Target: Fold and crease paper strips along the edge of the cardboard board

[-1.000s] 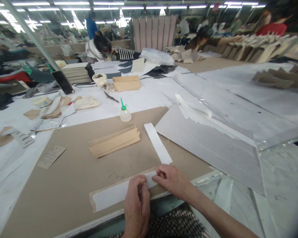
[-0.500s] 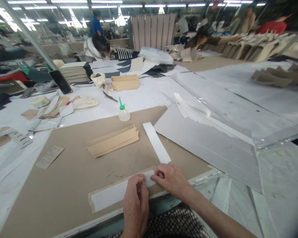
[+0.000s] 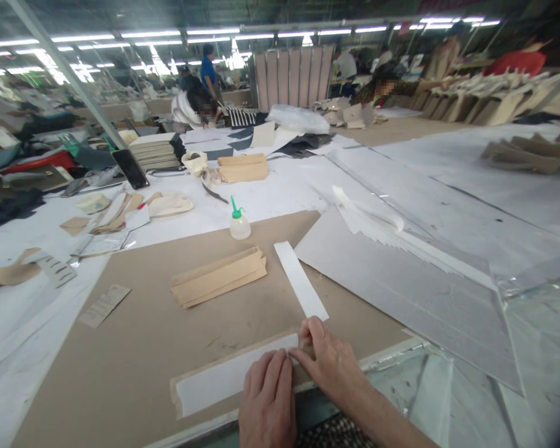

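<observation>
A white strip (image 3: 233, 370) lies on a slightly larger tan strip (image 3: 180, 407), whose edges show around it, near the table's front edge. My left hand (image 3: 268, 395) rests palm down over the near right part of the strips, its fingers laid flat and pressing. With thumb and curled fingers, my right hand (image 3: 329, 361) grips the right end of the tan strip; the exact contact is partly hidden. Just beyond the right hand lies a loose white strip (image 3: 301, 280). Farther left is a small stack of tan strips (image 3: 219, 277).
A brown board (image 3: 140, 354) covers the work area. At its far edge stands a squeeze bottle with a green spout (image 3: 239, 225). A grey board (image 3: 401, 292) carrying fanned white strips (image 3: 429, 249) lies right. A phone (image 3: 130, 168) leans against a pole. Co-workers sit beyond.
My left hand has flattened from a raised, curled pose onto the strips. My right hand's fingers have shifted to the strip's end. The view has tilted up slightly.
</observation>
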{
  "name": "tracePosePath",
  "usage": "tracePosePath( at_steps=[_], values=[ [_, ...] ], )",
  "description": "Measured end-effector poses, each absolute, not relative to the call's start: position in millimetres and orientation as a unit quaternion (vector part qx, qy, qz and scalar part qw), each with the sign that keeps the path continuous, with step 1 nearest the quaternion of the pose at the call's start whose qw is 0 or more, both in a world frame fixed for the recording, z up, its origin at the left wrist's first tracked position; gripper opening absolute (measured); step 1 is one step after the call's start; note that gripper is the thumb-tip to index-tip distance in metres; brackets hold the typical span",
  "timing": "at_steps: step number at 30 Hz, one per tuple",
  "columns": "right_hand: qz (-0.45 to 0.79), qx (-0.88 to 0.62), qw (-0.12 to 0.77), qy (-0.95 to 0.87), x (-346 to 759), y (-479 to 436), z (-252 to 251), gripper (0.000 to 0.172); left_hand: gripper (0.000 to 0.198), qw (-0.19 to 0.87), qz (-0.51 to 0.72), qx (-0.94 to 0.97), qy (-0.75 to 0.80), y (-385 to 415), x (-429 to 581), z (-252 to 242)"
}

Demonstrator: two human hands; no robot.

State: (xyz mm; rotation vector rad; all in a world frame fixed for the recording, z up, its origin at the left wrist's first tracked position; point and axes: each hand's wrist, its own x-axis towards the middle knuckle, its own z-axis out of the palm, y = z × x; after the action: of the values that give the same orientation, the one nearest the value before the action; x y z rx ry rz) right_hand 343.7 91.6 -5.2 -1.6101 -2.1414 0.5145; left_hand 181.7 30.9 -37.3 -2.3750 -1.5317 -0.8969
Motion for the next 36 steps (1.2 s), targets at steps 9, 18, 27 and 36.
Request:
tracePosePath(
  at_steps=[9,18,27,36],
  values=[
    [0.090,-0.423,0.242,-0.868,353.7,82.6,-11.9,0.013,0.034,0.106,-0.269,-0.807,-0.516,26.1,178.5,-45.5],
    [0.104,-0.457,0.251,-0.847,368.9,78.8,-4.4,0.030,0.033,0.095,-0.284,-0.785,-0.542,26.5,185.0,-33.5],
    [0.092,-0.474,0.225,-0.846,384.1,76.4,-2.5,0.035,0.027,0.069,-0.287,-0.781,-0.551,32.2,188.0,-20.0],
    [0.086,-0.496,0.240,-0.830,354.1,88.7,4.3,0.021,0.025,0.033,-0.285,-0.766,-0.576,33.1,191.7,-13.7]
  ],
)
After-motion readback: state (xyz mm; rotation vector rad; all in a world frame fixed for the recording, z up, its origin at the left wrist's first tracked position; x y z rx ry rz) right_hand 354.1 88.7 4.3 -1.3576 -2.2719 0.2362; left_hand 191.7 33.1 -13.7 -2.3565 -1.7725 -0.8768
